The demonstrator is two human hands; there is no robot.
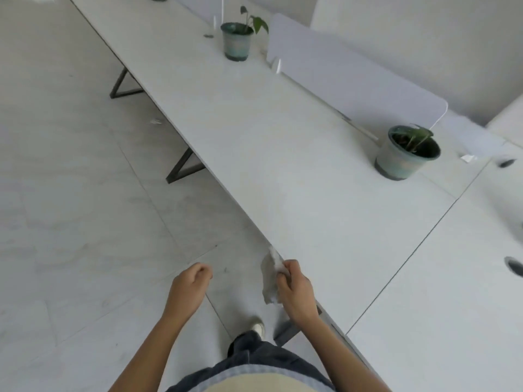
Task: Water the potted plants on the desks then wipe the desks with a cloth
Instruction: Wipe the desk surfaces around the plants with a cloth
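Note:
A long white desk (283, 154) runs from the top left to the lower right. Two potted plants stand on it: a near pot (404, 154) at the right and a far pot (237, 41) near the top. My right hand (294, 290) grips a crumpled grey-white cloth (270, 275) just off the desk's front edge. My left hand (189, 281) hangs over the floor to the left with its fingers curled and nothing in it.
White divider screens (353, 77) stand along the desk's back edge. A second desk (452, 306) adjoins at the right, with round cable holes (513, 265). Dark desk legs (184, 166) reach onto the tiled floor (70, 207). My shoe (258, 328) shows below.

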